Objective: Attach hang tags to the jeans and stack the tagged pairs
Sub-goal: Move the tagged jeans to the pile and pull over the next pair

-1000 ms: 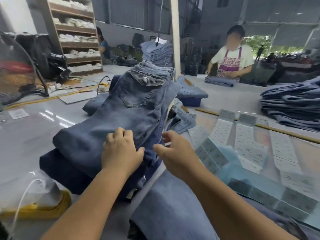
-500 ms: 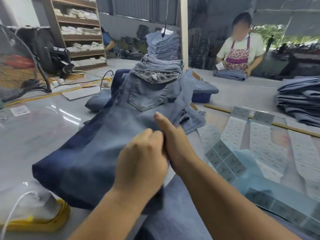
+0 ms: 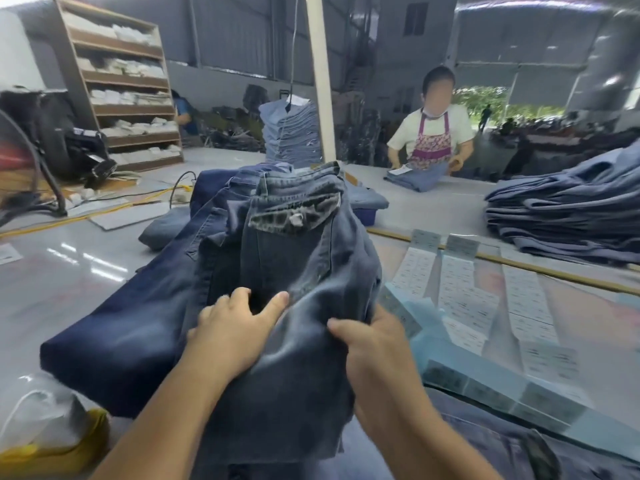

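Lifting the top pair of jeans [image 3: 291, 271] off the pile on the desk [image 3: 69, 271], held with both hands near the folded leg. Best done by keeping the waistband end level and drawing the pair toward the body in one piece, so the darker pair beneath [image 3: 121, 334] stayed put and the waistband could be reached for tagging. Left hand [image 3: 232, 334] laid on the denim, fingers spread and fairly straight, thumb [image 3: 277, 301] stretched out, pressing rather than pinching. Right hand [image 3: 374, 344] curled round the fabric's right edge, thumb on top, fingers tucked under and hidden. Both forearms reaching forward from the lower edge of the view, close together. Strips of hang tags [image 3: 457, 289] lay just to the right, untouched. Judged early: no tag seen on this pair yet.
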The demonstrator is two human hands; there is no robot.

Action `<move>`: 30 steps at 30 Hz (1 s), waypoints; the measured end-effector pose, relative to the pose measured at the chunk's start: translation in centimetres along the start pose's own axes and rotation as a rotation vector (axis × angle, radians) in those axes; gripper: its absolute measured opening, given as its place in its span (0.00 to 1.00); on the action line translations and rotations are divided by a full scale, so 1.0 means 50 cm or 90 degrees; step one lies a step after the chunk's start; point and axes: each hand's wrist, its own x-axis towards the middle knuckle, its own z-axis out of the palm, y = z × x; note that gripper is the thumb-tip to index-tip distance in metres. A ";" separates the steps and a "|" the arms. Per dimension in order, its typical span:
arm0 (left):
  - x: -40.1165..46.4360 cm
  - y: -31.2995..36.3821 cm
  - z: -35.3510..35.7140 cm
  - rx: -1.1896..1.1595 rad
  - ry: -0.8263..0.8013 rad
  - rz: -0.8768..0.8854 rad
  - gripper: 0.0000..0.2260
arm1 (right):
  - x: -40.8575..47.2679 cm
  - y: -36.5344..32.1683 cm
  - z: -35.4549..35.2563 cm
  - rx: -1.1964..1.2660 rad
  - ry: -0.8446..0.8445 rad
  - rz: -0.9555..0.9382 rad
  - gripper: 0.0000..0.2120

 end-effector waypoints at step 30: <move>-0.220 0.074 0.154 -0.178 -0.069 0.247 0.10 | -0.238 0.061 -0.270 -0.139 0.175 0.212 0.10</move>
